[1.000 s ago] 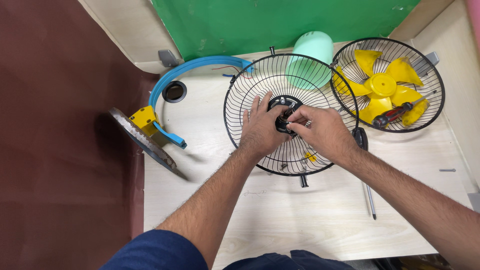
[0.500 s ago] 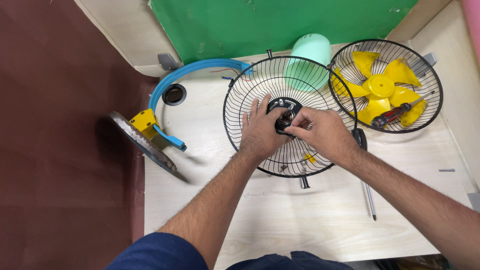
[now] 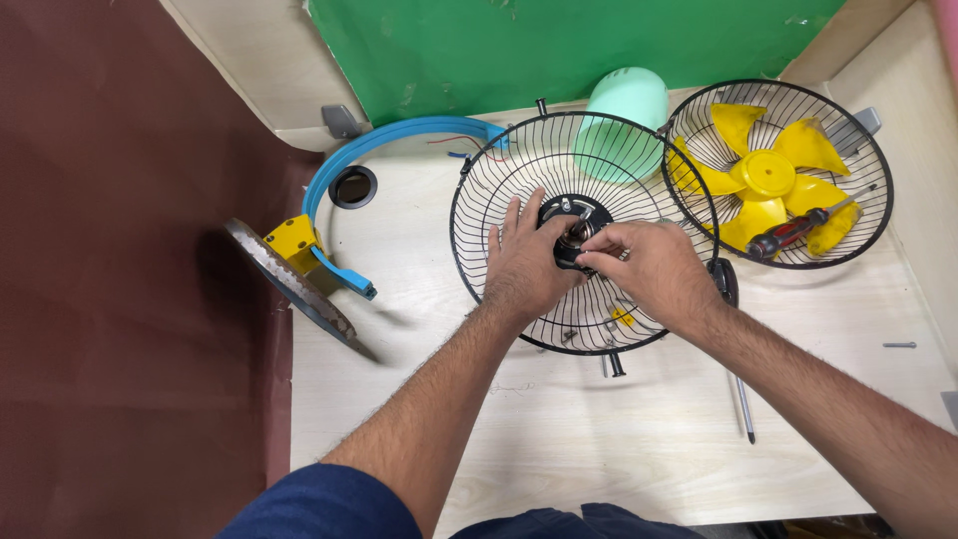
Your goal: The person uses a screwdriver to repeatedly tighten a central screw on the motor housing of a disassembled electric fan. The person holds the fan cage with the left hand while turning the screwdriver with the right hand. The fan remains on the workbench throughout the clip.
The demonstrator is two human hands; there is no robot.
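Far out to the left of both hands, a rusty round base plate [image 3: 289,284] with a yellow bracket [image 3: 291,240] and a curved blue arm [image 3: 394,140] lies at the table's [image 3: 619,449] edge, unmoved across the last second. The left hand [image 3: 524,262] lies flat and spread on the black wire fan guard [image 3: 584,230], fingers wide, pressing the mesh just left of the black centre hub [image 3: 574,215]; it has barely shifted. Touching it on its right, the right hand [image 3: 644,265] pinches narrowly at the hub, and its fingertips have crept a little, which suggests a small part there is being turned; what they grip is hidden. Beyond the hands stands a mint green motor housing [image 3: 624,115]. To the right of the right hand, a second guard [image 3: 778,170] holds a yellow fan blade [image 3: 763,175] and a red-handled screwdriver [image 3: 798,232], all unchanged, with another screwdriver [image 3: 733,349] just by the right wrist.
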